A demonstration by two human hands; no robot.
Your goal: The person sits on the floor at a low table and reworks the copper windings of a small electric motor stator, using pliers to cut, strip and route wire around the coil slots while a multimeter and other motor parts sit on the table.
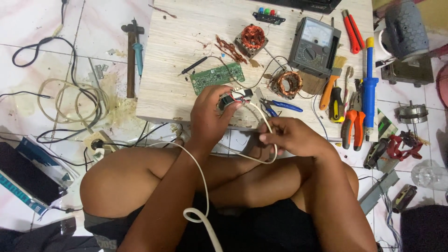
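White cable (201,184) looping across the lap at lower centre, pinched between right hand (291,136) fingers, far end already at the small black part (228,100) gripped by left hand (209,116) at frame centre. Beyond, on the wooden board (177,56), green circuit board (217,77) and two copper windings (289,83) lying loose, apparently not yet joined up.

i see a floor (37,28) of glossy white tiles with faint pink marbling and dark grout lines. yellowish-brown stain spread over the tiles (109,100) left of the counter. the counter (172,60) is a low board in pale wood grain, sitting just above the floor, its near edge chipped. dark gap under that near edge. light is even and soft, i note only weak shadows and a mild sheen on the tiles at upper left. yellow surface (436,14) in the top right corner, too little in view to tell what it is. no walls or windows in the view.
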